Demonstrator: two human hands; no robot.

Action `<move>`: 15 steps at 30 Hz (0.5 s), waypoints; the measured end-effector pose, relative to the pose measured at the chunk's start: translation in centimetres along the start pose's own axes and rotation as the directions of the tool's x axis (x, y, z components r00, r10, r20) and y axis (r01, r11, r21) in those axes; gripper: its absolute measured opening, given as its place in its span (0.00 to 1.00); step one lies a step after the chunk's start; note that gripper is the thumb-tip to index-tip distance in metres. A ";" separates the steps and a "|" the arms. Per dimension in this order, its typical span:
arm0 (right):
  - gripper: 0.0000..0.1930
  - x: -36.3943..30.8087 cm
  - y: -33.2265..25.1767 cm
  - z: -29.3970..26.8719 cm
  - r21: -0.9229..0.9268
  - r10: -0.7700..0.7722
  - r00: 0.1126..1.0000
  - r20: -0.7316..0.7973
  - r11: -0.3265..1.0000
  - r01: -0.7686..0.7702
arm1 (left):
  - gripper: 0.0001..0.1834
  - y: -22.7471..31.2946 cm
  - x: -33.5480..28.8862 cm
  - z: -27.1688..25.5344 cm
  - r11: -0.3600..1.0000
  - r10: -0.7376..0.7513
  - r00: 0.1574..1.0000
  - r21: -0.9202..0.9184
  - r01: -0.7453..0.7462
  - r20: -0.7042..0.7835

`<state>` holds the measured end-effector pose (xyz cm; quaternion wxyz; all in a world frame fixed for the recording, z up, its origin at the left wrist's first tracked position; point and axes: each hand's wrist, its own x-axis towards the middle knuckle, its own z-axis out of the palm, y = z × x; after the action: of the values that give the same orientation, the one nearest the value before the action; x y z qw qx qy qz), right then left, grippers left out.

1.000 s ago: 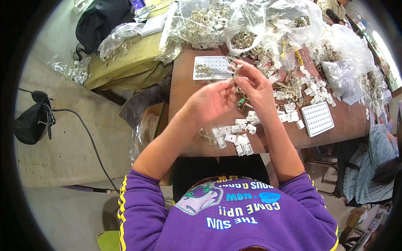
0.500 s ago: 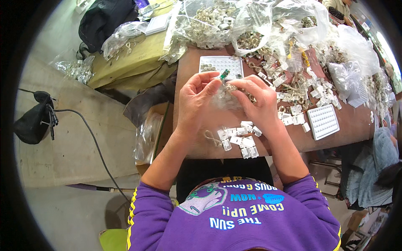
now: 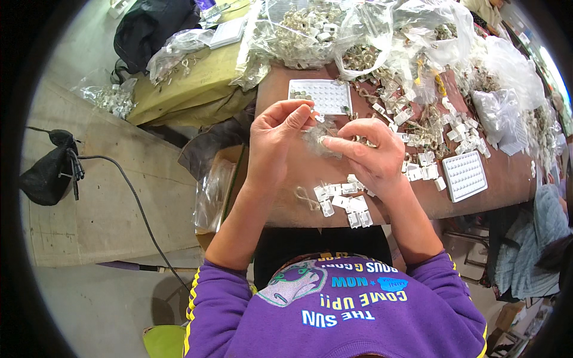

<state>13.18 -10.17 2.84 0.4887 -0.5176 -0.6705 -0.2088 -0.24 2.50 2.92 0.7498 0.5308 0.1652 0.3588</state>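
Observation:
My left hand [image 3: 271,137] is closed in a pinch over the table. At its fingertips is a small part with a white and silvery end [image 3: 317,117]; most of it is hidden by thumb and finger. To the right, my right hand [image 3: 376,152] is curled, thumb and forefinger together. A tiny pale bit shows at its tip, too small to name. Below and between the hands lies a crumpled clear plastic bag [image 3: 317,143]. Just beyond them is a white dimpled tray [image 3: 334,92] with several small round grey pieces at its left side.
Small white plastic casings [image 3: 358,210] lie near the table's front edge, beside a loop of thin cord [image 3: 304,196]. A second white tray [image 3: 464,176] sits at right. Heaped casings and cords [image 3: 430,122] and clear bags [image 3: 298,36] fill the back. An open box [image 3: 224,179] stands left.
The green circuit board seen at my left fingertips no longer shows its green face; a white, silvery end shows instead. My right hand has drawn slightly back and down from it.

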 end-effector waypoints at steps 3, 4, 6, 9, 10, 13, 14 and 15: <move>0.15 0.0 0.1 0.1 -0.036 -0.116 0.991 -0.063 0.993 0.114 | 0.13 -0.7 0.0 0.4 0.937 -0.071 0.992 -0.333 0.102 0.104; 0.16 0.0 0.3 0.1 0.001 -0.121 0.991 -0.063 0.993 0.121 | 0.13 -0.9 0.0 0.6 0.913 -0.081 0.987 -0.386 0.130 0.141; 0.16 0.1 0.4 0.0 0.077 -0.144 0.987 -0.074 0.986 0.150 | 0.14 -1.2 0.0 1.0 0.880 -0.093 0.981 -0.446 0.162 0.172; 0.16 0.5 0.7 -0.5 0.166 -0.163 0.985 -0.055 0.971 0.170 | 0.15 -1.3 0.0 1.5 0.881 -0.079 0.983 -0.451 0.146 0.163; 0.16 0.5 0.6 -0.6 0.224 -0.106 0.991 -0.078 0.967 0.121 | 0.15 -1.2 -0.1 1.6 0.892 -0.056 0.984 -0.434 0.125 0.167; 0.17 0.5 0.2 -0.8 0.351 0.079 0.982 -0.173 0.936 -0.014 | 0.12 -0.9 -0.5 1.4 0.968 -0.047 0.981 -0.235 0.091 0.187; 0.16 0.3 -0.1 -0.9 0.325 0.238 0.956 -0.173 0.930 -0.172 | 0.12 -0.9 -0.7 1.2 0.987 -0.055 0.980 -0.141 0.083 0.192; 0.15 0.4 0.0 -1.0 0.279 0.297 0.950 -0.101 0.925 -0.259 | 0.10 -0.9 -0.8 1.1 0.974 -0.100 0.970 -0.178 0.140 0.220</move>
<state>13.61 -10.79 3.61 0.6240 -0.5220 -0.5755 -0.0828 0.23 1.07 2.42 0.8311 0.4799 0.0819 0.2689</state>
